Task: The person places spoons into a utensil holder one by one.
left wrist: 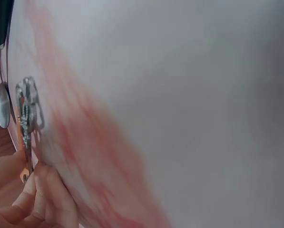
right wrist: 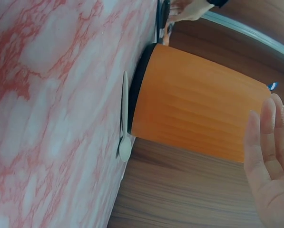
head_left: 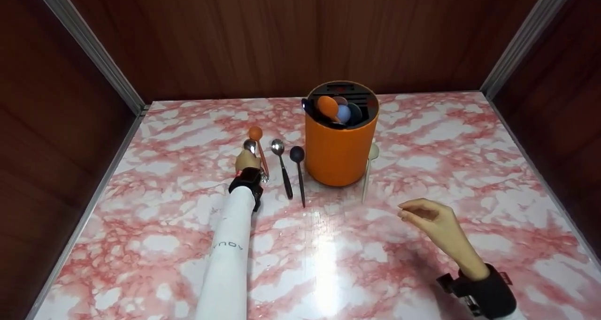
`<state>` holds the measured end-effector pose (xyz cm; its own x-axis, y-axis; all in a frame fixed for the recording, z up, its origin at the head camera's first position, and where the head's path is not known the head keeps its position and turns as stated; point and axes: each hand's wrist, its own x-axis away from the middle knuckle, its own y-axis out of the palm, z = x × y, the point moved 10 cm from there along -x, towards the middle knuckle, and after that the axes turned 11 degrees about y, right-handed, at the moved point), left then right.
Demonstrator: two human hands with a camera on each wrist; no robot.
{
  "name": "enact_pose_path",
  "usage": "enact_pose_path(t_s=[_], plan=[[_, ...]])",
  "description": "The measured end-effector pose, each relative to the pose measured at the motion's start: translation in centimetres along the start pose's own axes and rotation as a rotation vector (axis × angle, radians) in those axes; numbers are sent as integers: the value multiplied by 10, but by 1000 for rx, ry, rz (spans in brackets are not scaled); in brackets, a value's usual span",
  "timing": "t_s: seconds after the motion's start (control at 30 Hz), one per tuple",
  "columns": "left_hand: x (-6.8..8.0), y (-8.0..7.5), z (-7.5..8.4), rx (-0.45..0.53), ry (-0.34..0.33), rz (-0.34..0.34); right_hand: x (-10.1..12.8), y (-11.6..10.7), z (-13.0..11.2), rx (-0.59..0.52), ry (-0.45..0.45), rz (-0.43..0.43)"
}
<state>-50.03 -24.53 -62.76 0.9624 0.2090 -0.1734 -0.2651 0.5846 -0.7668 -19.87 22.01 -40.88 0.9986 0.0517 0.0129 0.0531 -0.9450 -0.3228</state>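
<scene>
A pink-and-white marbled table [head_left: 422, 137] is seen spread across the head view, walled by dark wood panels [head_left: 263, 34] from nine through twelve to three o'clock. An orange cylindrical holder [head_left: 340, 146] is stood upright just past the middle of the table, toward twelve o'clock, and several spoon heads, one orange and one pale blue, are lodged in its black slotted top. A white spoon [head_left: 368, 170] is laid on the table at the holder's three o'clock side, touching or nearly touching its base. At the holder's nine o'clock side four spoons are laid in a row, bowls toward twelve o'clock: a black spoon [head_left: 299, 172] nearest the holder, then a steel spoon with a black handle [head_left: 281, 165], then an orange spoon [head_left: 258, 144], then a steel spoon [head_left: 250, 146] partly hidden under the hand. The left hand [head_left: 247, 161] is rested on the table over the far end of this row, and in the left wrist view its fingertips [left wrist: 39, 190] are seen closed around what is probably the orange spoon's handle, though the blur there makes this uncertain. The right hand [head_left: 434, 219] is held above the table at about five o'clock from the holder, well apart from the white spoon, with its fingers loosely curled and nothing gripped.
</scene>
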Motion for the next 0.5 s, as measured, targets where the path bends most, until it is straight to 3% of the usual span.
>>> enact_pose_path(t_s=[0.03, 0.07, 0.13, 0.27, 0.4, 0.5], plan=[[-1, 4, -4, 17, -19, -20, 0, 0, 0, -5, 0, -2], [-9, 17, -18, 10, -32, -33, 1, 0, 1, -8, -1, -5], [-22, 34, -38, 11, -18, 11, 1, 0, 1, -14, -4, -7], [-35, 46, -55, 1, -8, 48, 2, -1, 2, -20, 10, -2], [-20, 23, -29, -17, -3, 84, 3, -3, 4, -17, 19, 5], [0, -3, -2, -20, -6, 62, 3, -2, 4, -20, 14, 0]])
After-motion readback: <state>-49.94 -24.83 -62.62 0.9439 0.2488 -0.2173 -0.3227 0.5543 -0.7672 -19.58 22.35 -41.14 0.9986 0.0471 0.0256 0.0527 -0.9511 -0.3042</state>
